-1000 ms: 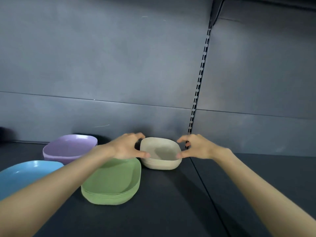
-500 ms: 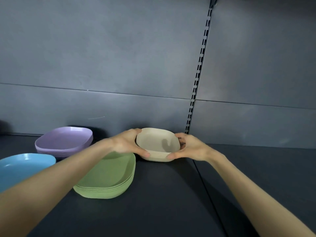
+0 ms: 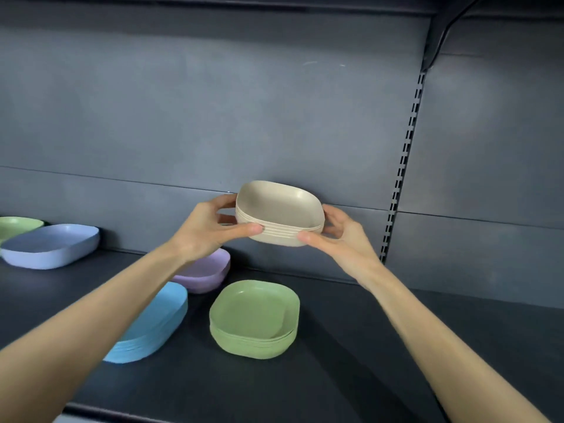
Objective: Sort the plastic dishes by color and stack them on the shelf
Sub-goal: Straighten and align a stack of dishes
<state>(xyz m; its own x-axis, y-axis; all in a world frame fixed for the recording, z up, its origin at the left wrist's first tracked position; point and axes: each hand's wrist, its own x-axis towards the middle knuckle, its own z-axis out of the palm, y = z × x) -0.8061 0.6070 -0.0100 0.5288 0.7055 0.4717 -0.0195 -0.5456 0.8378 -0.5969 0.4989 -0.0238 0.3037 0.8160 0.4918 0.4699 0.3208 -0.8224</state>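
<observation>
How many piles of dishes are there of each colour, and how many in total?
beige pile: 1
green piles: 2
light blue pile: 1
lilac pile: 1
periwinkle pile: 1
Total: 6

a shop: dark metal shelf (image 3: 351, 346) with slotted upright (image 3: 402, 166) behind

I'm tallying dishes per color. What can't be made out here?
Head view:
- blue stack: left forearm covers its left part.
- purple stack: mostly behind the same forearm.
- far-left green dish: cut by the frame edge, partly behind the lavender-blue dish.
- beige stack: fingers cover some rims.
</observation>
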